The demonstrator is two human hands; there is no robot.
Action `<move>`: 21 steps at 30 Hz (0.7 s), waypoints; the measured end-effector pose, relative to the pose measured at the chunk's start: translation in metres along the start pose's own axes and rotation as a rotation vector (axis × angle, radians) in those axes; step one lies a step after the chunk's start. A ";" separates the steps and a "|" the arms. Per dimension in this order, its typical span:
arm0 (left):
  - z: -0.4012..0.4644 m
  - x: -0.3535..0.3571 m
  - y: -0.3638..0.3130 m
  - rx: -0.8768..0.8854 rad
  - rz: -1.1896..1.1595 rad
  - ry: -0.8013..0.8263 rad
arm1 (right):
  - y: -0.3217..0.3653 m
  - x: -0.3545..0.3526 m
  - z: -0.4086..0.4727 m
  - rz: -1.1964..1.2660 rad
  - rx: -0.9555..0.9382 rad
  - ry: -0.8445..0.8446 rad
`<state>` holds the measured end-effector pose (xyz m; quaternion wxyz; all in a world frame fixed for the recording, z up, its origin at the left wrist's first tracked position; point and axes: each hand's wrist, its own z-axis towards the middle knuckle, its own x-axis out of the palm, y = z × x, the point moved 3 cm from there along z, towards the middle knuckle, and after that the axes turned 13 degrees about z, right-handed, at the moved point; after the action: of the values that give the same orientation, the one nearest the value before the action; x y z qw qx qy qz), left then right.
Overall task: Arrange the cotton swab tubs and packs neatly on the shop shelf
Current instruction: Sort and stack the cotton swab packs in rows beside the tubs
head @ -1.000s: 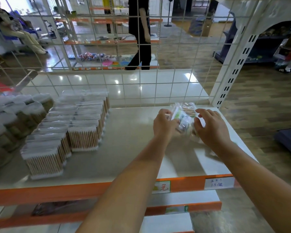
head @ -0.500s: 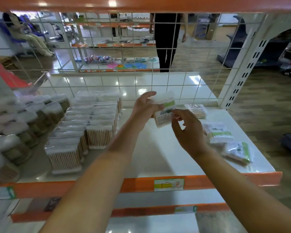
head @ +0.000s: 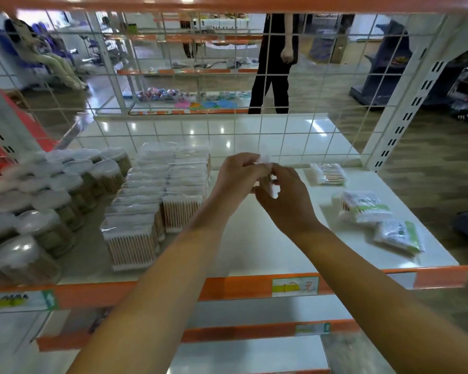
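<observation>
The white shelf (head: 254, 238) with its orange front lip fills the middle of the view, backed by a white wire grid (head: 227, 76) through which a person in black (head: 274, 63) stands at 12 o'clock on the shop floor. At 9 o'clock a block of round clear tubs (head: 52, 190) crowds the shelf's left end, blurred at the near edge. Just beside them, toward 10 o'clock, two rows of clear square packs (head: 157, 195) of wooden-stemmed swabs stand upright, touching one another. At 3 o'clock three loose packs lie flat and apart: a green-labelled pack (head: 399, 236) nearest the lip, another green-labelled one (head: 365, 205) behind it, and a clear pack (head: 328, 172) by the grid. At centre, above the bare shelf, the left hand (head: 238, 176) and right hand (head: 284, 195) meet, fingers curled, pinching a small swab pack (head: 265, 171) between them; the hands hide most of it.
</observation>
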<state>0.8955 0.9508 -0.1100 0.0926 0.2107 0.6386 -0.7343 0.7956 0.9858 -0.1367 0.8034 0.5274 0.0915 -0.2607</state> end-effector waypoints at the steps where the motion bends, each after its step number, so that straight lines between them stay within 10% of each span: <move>1: -0.003 -0.003 -0.001 0.020 -0.004 0.015 | 0.000 0.000 0.000 0.004 -0.005 -0.011; 21: -0.020 -0.124 0.026 0.242 0.689 -0.202 | 0.029 0.069 -0.018 0.302 0.064 0.218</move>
<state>1.0202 0.9498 -0.0821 0.3712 0.3491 0.4265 -0.7473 0.8714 0.9884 -0.1507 0.8015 0.5856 0.0893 -0.0814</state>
